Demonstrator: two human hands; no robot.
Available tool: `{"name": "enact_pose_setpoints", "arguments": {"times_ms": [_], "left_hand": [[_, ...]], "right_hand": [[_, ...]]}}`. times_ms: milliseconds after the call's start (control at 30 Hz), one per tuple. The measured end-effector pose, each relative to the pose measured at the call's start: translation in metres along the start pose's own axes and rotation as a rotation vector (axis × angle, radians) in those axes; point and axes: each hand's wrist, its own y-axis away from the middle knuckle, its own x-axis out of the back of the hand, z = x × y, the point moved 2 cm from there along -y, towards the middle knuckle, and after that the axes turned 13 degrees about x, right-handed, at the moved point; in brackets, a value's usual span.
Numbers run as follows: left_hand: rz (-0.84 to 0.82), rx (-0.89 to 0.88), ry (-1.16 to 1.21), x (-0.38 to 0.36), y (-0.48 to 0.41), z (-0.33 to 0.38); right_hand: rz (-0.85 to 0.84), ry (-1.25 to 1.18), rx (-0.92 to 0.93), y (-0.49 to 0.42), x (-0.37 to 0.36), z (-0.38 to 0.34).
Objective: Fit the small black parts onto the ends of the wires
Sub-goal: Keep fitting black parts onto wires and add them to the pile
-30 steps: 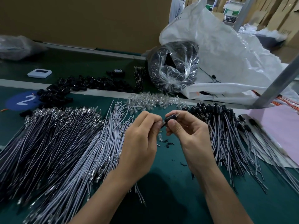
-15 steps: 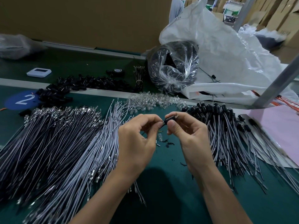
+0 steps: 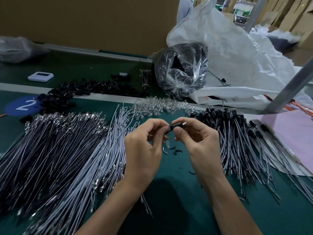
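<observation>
Left hand (image 3: 144,146) has curled tighter, fingers pinching a wire (image 3: 167,131) at the black part (image 3: 176,127). Right hand (image 3: 199,141) pinches that part. Blue sticker (image 3: 20,106) on the bench reads "2".

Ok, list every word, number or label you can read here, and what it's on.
"2": white numeral on the blue oval sticker on the green table.
white device: screen too dark to read.
white bag: small print near its top, too blurred.
cartons behind: labels too blurred.
</observation>
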Motion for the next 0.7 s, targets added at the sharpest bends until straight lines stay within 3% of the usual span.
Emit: {"name": "enact_pose_setpoints", "arguments": {"times_ms": [100,233,400,700], "left_hand": [[-0.107,0.158,0.061,-0.0023,-0.0023,-0.0034],[-0.155,0.224,0.026,-0.0015,-0.0068,-0.0078],[-0.272,0.405,0.258,-0.0022,-0.0087,-0.0103],[-0.256,0.365,0.314,-0.0048,-0.0042,-0.0103]], "right_hand": [[0.013,0.016,0.005,-0.0017,0.0019,0.0009],[-0.01,0.06,0.005,-0.0029,0.0042,0.0033],[-0.031,0.037,-0.009,-0.0027,0.004,0.0034],[0.025,-0.009,-0.004,0.0014,-0.0026,0.0042]]}}
